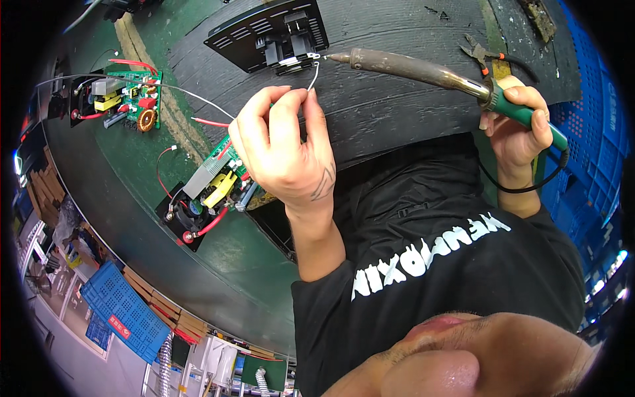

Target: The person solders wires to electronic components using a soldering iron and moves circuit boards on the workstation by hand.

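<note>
My left hand (284, 142) pinches a thin silvery solder wire (313, 76) between thumb and fingertips. Its short end points up at metal terminals on a black switch-and-socket part (291, 47), fixed to a slotted black panel (256, 34) that stands on edge. A long stretch of the wire trails off to the left. In my right hand (519, 122) is a soldering iron (413, 69) with a green handle, its tip beside those terminals; exact contact is too small to tell. Partly behind my left hand lies a green circuit board (215, 172) with red leads.
Another circuit board (135, 99) lies farther left on the green bench. Orange-handled cutters (483, 56) rest on the black mat (397, 30), beyond the iron. Blue crates (595, 132) stand at the right, and a blue basket (122, 308) is at the lower left.
</note>
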Action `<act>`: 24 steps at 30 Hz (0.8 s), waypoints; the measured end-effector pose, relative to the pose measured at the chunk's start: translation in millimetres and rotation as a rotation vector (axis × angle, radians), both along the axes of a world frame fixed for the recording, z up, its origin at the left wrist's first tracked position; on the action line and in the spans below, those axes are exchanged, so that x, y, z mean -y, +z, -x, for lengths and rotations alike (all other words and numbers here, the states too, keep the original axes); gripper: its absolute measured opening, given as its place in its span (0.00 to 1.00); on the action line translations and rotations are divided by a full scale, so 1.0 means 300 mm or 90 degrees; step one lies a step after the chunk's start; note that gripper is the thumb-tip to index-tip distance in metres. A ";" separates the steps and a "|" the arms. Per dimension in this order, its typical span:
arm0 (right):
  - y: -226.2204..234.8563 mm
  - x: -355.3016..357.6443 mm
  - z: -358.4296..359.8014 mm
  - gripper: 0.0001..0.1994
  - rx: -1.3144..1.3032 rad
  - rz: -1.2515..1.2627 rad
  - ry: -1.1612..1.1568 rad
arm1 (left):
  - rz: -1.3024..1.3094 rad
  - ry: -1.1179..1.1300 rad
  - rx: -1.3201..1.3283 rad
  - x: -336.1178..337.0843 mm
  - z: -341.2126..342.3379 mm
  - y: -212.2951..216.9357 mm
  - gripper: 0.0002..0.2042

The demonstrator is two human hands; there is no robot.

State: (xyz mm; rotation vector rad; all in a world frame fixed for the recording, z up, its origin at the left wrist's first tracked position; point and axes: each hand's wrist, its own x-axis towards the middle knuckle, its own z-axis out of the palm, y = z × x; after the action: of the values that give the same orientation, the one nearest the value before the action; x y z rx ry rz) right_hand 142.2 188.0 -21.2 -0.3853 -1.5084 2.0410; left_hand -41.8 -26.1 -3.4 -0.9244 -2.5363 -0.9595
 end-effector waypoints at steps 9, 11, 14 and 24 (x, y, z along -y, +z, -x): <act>-0.011 0.015 0.016 0.25 0.009 0.013 0.024 | 0.001 0.004 -0.006 -0.003 0.000 -0.005 0.07; -0.011 0.016 0.017 0.24 0.017 0.018 0.016 | 0.003 0.001 -0.005 -0.007 0.000 -0.004 0.07; -0.015 0.018 0.027 0.24 0.021 0.019 0.024 | 0.003 -0.001 -0.012 -0.002 0.010 -0.001 0.07; -0.025 0.018 0.026 0.25 0.026 0.033 0.017 | -0.008 -0.006 -0.022 -0.001 0.009 -0.011 0.08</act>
State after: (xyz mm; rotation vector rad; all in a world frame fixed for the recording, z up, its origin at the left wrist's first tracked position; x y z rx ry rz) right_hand 134.3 182.6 -28.7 -0.4325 -1.4940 2.1080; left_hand -44.4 -25.7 -6.7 -0.9423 -2.4971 -0.9520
